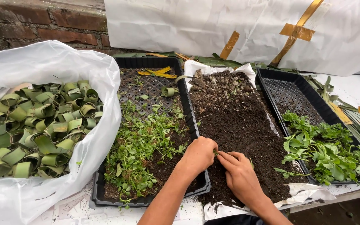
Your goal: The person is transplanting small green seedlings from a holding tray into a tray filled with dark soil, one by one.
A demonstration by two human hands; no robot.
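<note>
Dark soil heaped on white sheet, both hands working at its near edge. Left hand and right hand meet fingertip to fingertip, pinching small green seedling between them. Best handled gently, by stem, roots kept intact. Seedling tray just left of left hand; second tray lies right of right hand.

A tiny green seedling is being pinched upright over the dark, loose soil that is lying heaped on white sheeting.
</note>
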